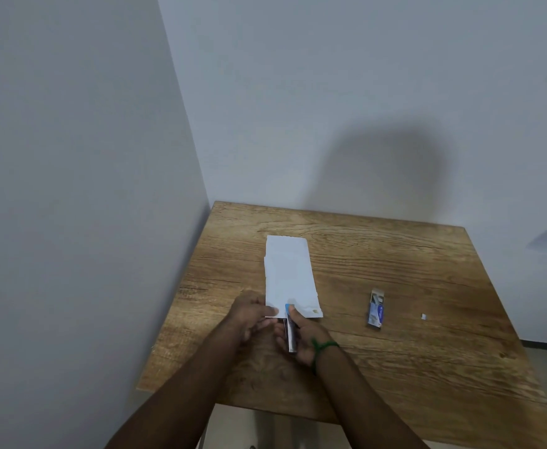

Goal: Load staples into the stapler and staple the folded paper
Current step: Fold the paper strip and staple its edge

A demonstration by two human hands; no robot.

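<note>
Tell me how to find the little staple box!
Start at the wooden table in the room's corner. Go right from the white folded paper. The staple box lies there: small, blue and white, one end open, bigger than the tiny white scrap to its right.

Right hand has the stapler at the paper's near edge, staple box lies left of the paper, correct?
No: the head view shows the staple box lying right of the paper, not left. The right hand does hold the stapler at its near edge.
</note>
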